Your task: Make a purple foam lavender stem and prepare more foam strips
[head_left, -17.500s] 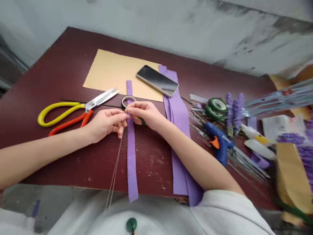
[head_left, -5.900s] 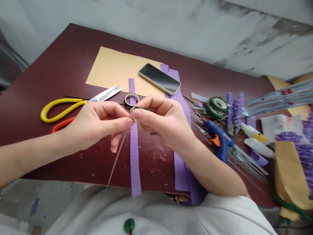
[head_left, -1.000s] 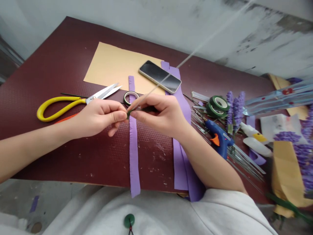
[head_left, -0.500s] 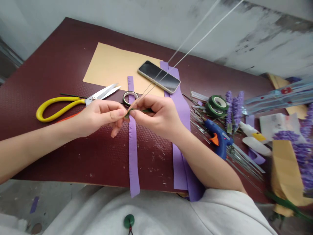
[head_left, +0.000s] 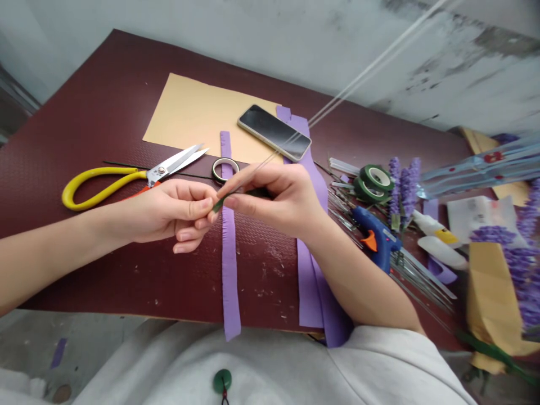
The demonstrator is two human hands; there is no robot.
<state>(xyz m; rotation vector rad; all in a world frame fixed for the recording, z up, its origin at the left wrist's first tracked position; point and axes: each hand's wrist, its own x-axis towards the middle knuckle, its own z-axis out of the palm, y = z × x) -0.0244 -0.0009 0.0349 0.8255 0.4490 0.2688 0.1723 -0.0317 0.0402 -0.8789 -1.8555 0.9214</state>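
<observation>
Two thin pale wires (head_left: pixel 350 87) slant from my fingers up to the upper right. Green floral tape (head_left: pixel 218 206) shows at their lower end, between my fingertips. My left hand (head_left: pixel 175 208) pinches that end between thumb and forefinger, its other fingers loosely curled. Touching it, my right hand (head_left: pixel 276 197) is closed on the tape and the wires; part of the tape is hidden under its fingers. Below the hands lies a fringed purple paper strip (head_left: pixel 230 270). A small tape roll (head_left: pixel 225 169) rests on the strip, just beyond my fingers.
Yellow-handled scissors (head_left: pixel 101 179) lie left of the hands. A phone (head_left: pixel 274 132) rests on tan paper (head_left: pixel 194 109) and purple sheets (head_left: pixel 310 281). On the right are green tape rolls (head_left: pixel 374 181), a blue glue gun (head_left: pixel 375 233), loose wires (head_left: pixel 422 281) and purple flowers (head_left: pixel 407 185).
The wires have swung to the right and now lie closer together. My left hand has shifted slightly down, and the green tape between the fingertips has turned to a steeper slant.
</observation>
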